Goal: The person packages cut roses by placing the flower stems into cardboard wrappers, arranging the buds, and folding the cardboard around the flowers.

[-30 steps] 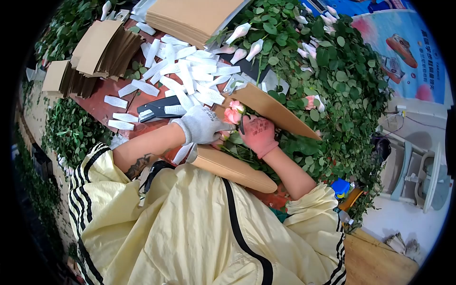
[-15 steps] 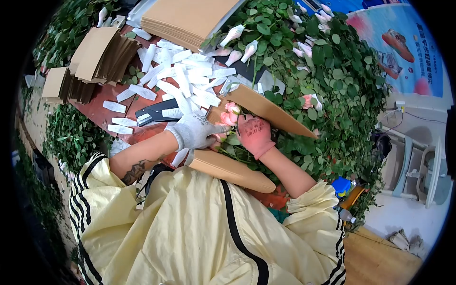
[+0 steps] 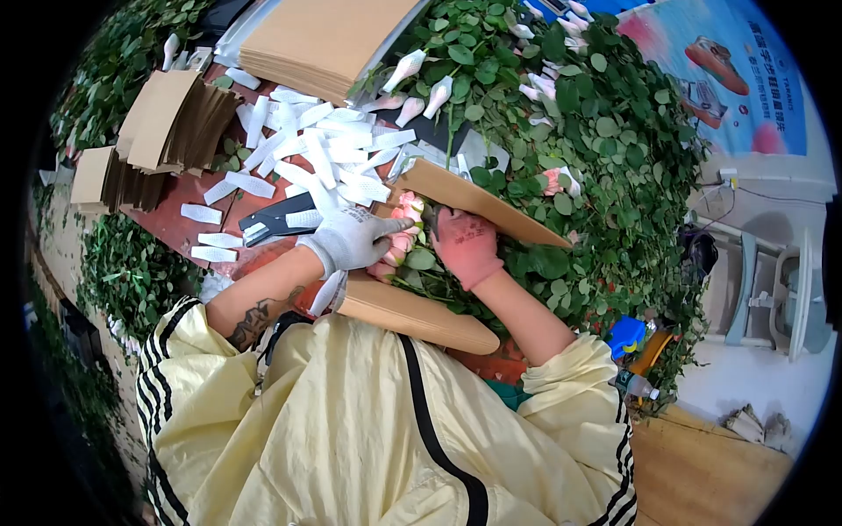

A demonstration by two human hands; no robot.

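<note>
Pink roses (image 3: pixel 398 245) lie in a row between two upright flaps of brown cardboard, the far flap (image 3: pixel 482 202) and the near flap (image 3: pixel 412 311). My left hand (image 3: pixel 351 238), in a grey-white glove, is at the left side of the blooms with its index finger stretched toward them and its fingers apart. In a pink glove, my right hand (image 3: pixel 465 245) is closed just right of the blooms, over the green stems; what its curled fingers hold is hidden. Leaves (image 3: pixel 421 259) show between the hands.
White mesh sleeves (image 3: pixel 320 153) are piled beyond my left hand, near a black stapler-like tool (image 3: pixel 267 221). Brown cardboard stacks (image 3: pixel 324 39) stand at the back and left (image 3: pixel 162 123). Leafy rose stems (image 3: pixel 605 175) are heaped on the right, with netted buds (image 3: pixel 438 95).
My left hand has drawn back slightly from the roses, and more pink blooms show beside it. My right hand stays near the stems. The whole view has shifted a little.
</note>
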